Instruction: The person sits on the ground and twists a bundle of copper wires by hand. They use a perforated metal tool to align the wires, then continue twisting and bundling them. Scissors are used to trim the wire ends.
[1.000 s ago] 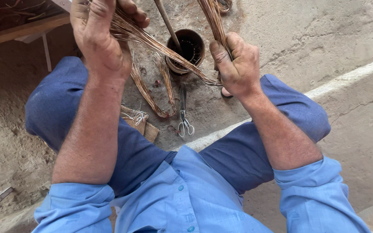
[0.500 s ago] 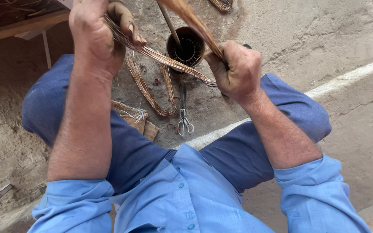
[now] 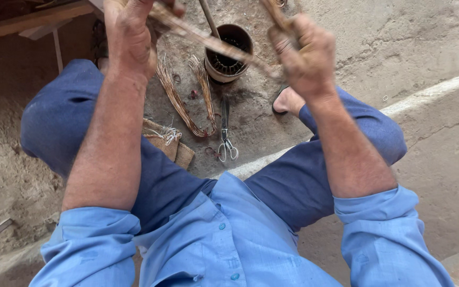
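Your left hand point(image 3: 129, 40) is closed tight around one end of the reed strips point(image 3: 213, 41), fingers curled fully over them near the top edge of the view. Compared with a second ago, the bundle that looped loosely between your hands is now pulled into a nearly straight, taut line, slanting down across the dark pot point(image 3: 229, 53) with the stick in it. Your right hand point(image 3: 304, 56) has risen and clenched on the other end, blurred by motion, so the exact finger grip is hard to read. That suggests you are straightening the strips. Below, a curved bunch of reeds point(image 3: 187, 103) and the scissors point(image 3: 226, 133) lie on the ground between your knees.
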Tool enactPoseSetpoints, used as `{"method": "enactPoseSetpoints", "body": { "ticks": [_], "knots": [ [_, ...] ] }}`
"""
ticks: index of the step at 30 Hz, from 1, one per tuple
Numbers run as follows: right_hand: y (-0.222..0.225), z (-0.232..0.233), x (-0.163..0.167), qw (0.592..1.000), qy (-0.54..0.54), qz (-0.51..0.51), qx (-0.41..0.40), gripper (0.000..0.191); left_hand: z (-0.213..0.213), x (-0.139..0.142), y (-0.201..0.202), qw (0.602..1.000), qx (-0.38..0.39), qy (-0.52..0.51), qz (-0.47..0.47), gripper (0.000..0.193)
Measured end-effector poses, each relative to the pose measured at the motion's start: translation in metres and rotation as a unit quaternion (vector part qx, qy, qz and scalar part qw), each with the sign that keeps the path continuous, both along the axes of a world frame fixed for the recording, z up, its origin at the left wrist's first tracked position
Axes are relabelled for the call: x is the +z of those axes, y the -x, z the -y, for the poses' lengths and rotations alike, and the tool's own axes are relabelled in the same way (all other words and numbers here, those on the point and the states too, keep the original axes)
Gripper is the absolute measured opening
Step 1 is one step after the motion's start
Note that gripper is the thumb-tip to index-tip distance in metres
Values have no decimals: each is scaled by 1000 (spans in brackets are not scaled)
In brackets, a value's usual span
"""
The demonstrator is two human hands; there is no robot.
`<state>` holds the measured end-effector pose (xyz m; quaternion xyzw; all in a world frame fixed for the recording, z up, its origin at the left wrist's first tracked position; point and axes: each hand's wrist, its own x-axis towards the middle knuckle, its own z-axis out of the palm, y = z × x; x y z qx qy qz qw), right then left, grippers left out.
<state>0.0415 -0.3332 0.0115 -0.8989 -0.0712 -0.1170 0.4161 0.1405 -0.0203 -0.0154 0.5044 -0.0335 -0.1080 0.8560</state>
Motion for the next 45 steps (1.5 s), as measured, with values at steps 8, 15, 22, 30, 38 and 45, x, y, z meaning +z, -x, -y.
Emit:
{"method": "enactPoseSetpoints", "body": {
  "ticks": [8,15,22,30,38,45],
  "knots": [
    [4,56,20,994,-36,69,-81,37,-2,-12,12,973,47,-227,-19,31],
    [33,46,51,963,-227,-81,-117,25,23,-17,53,935,-82,-344,27,26],
    [49,-10,51,857,-423,-263,-135,38,63,-8,129,945,-202,-253,-35,41],
    [88,-89,29,980,-89,-145,101,27,50,-14,152,979,-141,-147,-33,43],
    [88,-59,36,988,-16,-142,57,31,15,4,146,990,-143,-21,9,24],
    [97,-53,41,826,-471,-293,101,56,-14,28,148,959,-241,138,54,24]
  ]
}}
